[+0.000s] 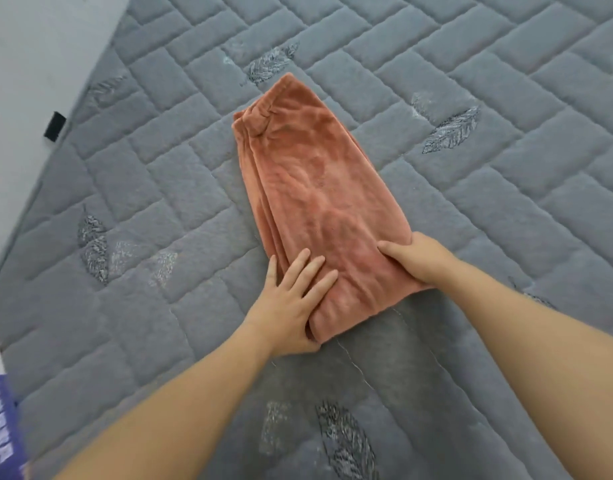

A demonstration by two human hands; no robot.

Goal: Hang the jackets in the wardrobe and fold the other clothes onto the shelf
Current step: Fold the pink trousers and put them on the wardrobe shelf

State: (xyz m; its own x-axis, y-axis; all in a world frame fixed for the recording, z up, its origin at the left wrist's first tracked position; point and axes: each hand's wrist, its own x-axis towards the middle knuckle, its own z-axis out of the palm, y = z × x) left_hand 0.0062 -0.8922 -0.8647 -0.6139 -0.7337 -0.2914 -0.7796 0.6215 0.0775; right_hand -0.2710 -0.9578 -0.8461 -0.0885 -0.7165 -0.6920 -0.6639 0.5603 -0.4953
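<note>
Your left hand [291, 299] lay on the near corner of the folded rust-orange fleece garment [318, 202], fingers straight and spread on top while the thumb tucked under the fold's near edge. Your right hand [415, 258] took the same near end from the 3 o'clock side, thumb stretched across the top and fingers curled round the edge out of sight. The garment sat on the grey quilted bed cover with stitched leaf motifs [471, 81], a long narrow stack running from your hands toward 12 o'clock, where a gathered band ended it.

Judging by the plush nap and soft creases, it would handle as light, limp and slightly springy, with several layers showing along its 9 o'clock edge that could slide apart. You would do best to grip both near corners through all layers, or to slip a flat palm beneath the middle, so the fold did not sag open on its way to the shelf.

At 8 o'clock, a purple printed box [0, 427] was cut off by the picture's edge.
</note>
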